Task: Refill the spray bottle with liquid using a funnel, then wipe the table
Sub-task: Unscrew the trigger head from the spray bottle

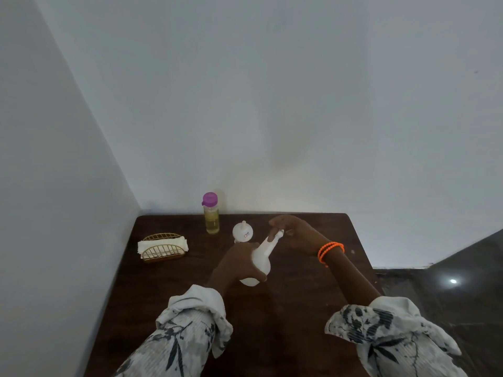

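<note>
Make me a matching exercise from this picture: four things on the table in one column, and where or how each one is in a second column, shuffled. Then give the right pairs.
Things:
1. spray bottle
2. purple-capped bottle
3. funnel
4. napkin holder

Places or states:
A. stands upright at the back edge of the table, near the wall
B. sits at the table's left side, with folded white cloths in it
C. tilted, its body gripped by the left hand, its top at the right hand
D. rests wide end down, spout up, between the two bottles

Pairs: 1-C, 2-A, 3-D, 4-B
</note>
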`<state>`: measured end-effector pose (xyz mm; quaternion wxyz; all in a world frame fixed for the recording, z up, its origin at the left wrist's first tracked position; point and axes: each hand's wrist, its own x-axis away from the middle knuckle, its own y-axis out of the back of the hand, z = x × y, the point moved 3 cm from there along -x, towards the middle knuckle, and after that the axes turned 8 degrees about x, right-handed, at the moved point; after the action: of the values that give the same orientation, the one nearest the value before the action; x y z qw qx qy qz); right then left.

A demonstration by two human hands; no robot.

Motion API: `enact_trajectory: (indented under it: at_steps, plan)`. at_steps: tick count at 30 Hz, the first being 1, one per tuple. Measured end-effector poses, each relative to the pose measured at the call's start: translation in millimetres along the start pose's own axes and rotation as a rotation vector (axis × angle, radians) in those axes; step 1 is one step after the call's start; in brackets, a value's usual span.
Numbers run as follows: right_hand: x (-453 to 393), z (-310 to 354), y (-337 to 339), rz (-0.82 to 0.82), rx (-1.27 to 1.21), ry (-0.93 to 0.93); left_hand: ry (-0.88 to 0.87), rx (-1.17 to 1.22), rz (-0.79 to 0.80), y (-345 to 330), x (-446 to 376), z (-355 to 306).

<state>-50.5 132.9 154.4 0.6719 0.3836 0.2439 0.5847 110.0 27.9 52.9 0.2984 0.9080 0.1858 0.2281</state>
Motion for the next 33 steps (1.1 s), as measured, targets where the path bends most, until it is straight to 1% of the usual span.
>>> enact_trajectory:
  at_steps: [2,4,6,9,11,14,15,16,17,19,20,21,23,24,26,29,30,31,33]
  plan:
    - [1.9,-6.1,-6.3,0.001,-0.059,-0.037,0.001,-0.009,-0.006,1.9,2.5,-3.1]
    - [3.6,-11.3,-11.6,-0.018,-0.065,-0.175,0.003,-0.032,-0.043,4.5,4.4,-4.5]
    - [5.6,-14.8,-13.0,-0.086,-0.016,-0.256,0.014,-0.064,-0.118,5.9,6.0,-3.6]
    - [5.3,-18.5,-17.5,-0.227,0.109,-0.299,0.030,-0.047,-0.228,8.9,8.9,-6.4]
    - [3.5,-21.5,-24.3,-0.269,0.073,-0.355,-0.007,-0.044,-0.249,10.8,7.0,-11.1]
    - [3.3,-18.7,-30.9,-0.370,-0.003,-0.403,-0.047,-0.064,-0.230,11.0,4.8,-18.3]
    - [3.3,-16.4,-31.1,-0.395,-0.068,-0.418,-0.050,-0.053,-0.216,9.8,4.8,-19.3]
    - [2.4,-18.1,-31.5,-0.402,-0.185,-0.451,-0.052,-0.026,-0.199,8.2,5.5,-19.1]
    - [1.9,-19.4,-32.4,-0.384,-0.373,-0.467,-0.055,0.009,-0.184,6.3,6.7,-17.7]
    - [3.3,-20.3,-36.2,-0.293,-0.779,-0.432,-0.055,0.084,-0.152,3.5,10.3,-12.7]
    - [4.6,-22.8,-38.4,-0.254,-0.918,-0.413,-0.054,0.112,-0.132,3.0,12.1,-10.2]
    - [7.2,-23.0,-39.5,-0.230,-1.012,-0.402,-0.055,0.124,-0.114,3.0,13.5,-8.0]
    - [11.1,-24.7,-42.8,-0.243,-1.069,-0.409,-0.049,0.120,-0.090,3.7,15.6,-4.5]
    - [12.5,-27.2,-45.4,-0.268,-1.035,-0.425,-0.045,0.116,-0.089,4.4,16.8,-3.6]
    - [14.7,-29.8,-48.5,-0.382,-0.825,-0.505,-0.044,0.099,-0.115,6.5,19.6,-3.3]
    - [19.1,-40.0,-55.3,-0.684,-0.415,-0.742,-0.012,0.047,-0.196,9.5,22.1,-2.7]
    - [21.1,-38.9,-55.6,-0.778,-0.294,-0.770,0.009,0.025,-0.226,10.2,21.9,-0.9]
    - [21.4,-34.8,-56.2,-0.824,-0.223,-0.739,0.029,0.010,-0.245,11.0,21.9,0.9]
    - [17.4,-23.4,-60.5,-0.760,-0.172,-0.617,0.063,0.002,-0.261,10.6,21.8,4.2]
